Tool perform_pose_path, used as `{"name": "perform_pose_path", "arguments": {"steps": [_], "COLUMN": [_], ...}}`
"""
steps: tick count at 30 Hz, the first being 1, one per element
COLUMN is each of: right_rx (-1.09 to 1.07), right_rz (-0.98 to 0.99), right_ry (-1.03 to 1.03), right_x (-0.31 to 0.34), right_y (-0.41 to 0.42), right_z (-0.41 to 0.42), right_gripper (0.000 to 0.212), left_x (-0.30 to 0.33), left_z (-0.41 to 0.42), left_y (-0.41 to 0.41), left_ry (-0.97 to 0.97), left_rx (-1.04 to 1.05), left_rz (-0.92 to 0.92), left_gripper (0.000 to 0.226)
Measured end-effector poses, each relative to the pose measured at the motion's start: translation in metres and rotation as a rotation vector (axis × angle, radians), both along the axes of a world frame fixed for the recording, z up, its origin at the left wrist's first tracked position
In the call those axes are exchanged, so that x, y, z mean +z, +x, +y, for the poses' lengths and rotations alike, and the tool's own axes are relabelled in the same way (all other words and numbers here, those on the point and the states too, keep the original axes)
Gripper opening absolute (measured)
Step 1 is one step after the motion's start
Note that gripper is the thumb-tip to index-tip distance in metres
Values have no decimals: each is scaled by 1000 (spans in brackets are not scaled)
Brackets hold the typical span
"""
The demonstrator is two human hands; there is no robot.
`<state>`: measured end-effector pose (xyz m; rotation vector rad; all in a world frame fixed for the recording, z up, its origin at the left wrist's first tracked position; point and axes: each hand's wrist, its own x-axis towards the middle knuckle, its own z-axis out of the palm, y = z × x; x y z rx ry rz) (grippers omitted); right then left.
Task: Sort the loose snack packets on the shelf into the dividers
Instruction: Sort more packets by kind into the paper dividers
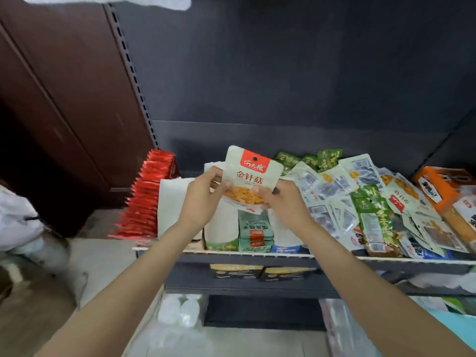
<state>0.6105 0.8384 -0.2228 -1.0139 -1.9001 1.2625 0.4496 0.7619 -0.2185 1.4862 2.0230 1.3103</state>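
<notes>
- The shelf (257, 253) carries a loose pile (373, 202) of packets on its right half, and white dividers (171, 202) with filed rows on its left. A slide could be started in the pile if it is brushed, since the packets overlap and lean toward the front edge.
- The red row (152, 191) stands on edge at the far left, and a green stack (255, 230) sits in a slot near the middle. A wrong slot could be chosen, because several slot fronts are hidden by the arms.
- The packet (251, 177) is held up in the air above the middle slots, in front of the back panel. Its long axis runs nearly upright, tilted slightly, with the red header and hang hole pointed up and away and the printed face turned to the camera.
- The left hand (206, 197) pinches the packet's lower left edge, and the right hand (280, 199) pinches its lower right corner. Both are clamped on it, close together. The glossy film could be let slip, or be creased, if one pinch is released early.
</notes>
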Motion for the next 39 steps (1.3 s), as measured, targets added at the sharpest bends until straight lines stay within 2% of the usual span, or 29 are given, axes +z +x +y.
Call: {"name": "perform_pose_path", "arguments": {"steps": [6,9,11,16,19,23,26,31,34,39], "right_rx": [47,91,104,142,137,164,204,234,233,306], "right_rz": [-74,-121,-160,-247,-270,-290,-312,-378,-470,-607], "right_ry": [-15,-30,-27,-20,20,41,40,58,128,210], "right_x": [-13,-19,-24,-30,-28,-29,-29,-32,-35,-42], "right_y": [-74,-93,-101,-109,-111,-112,-115,-119,-115,-105], "right_z": [-44,-57,-63,-72,-74,-74,-75,-74,-72,-73], "right_gripper": [38,38,39,37,37,37,36,36,34,27], "left_x": [-15,-16,-14,-19,-20,-22,-24,-23,-28,-35], "left_z": [-57,-75,-83,-91,-96,-100,-103,-105,-101,-101], "left_y": [-68,-83,-88,-101,-106,-111,-111,-117,-121,-115], "left_ry": [-37,-41,-30,-122,-99,-117,-138,-40,-126,-352], "left_rx": [102,168,154,111,124,132,138,104,12,-81], "left_rz": [69,49,9,99,100,139,263,467,662,919], "left_gripper": [15,46,59,37,26,20,20,21,12,22]}}
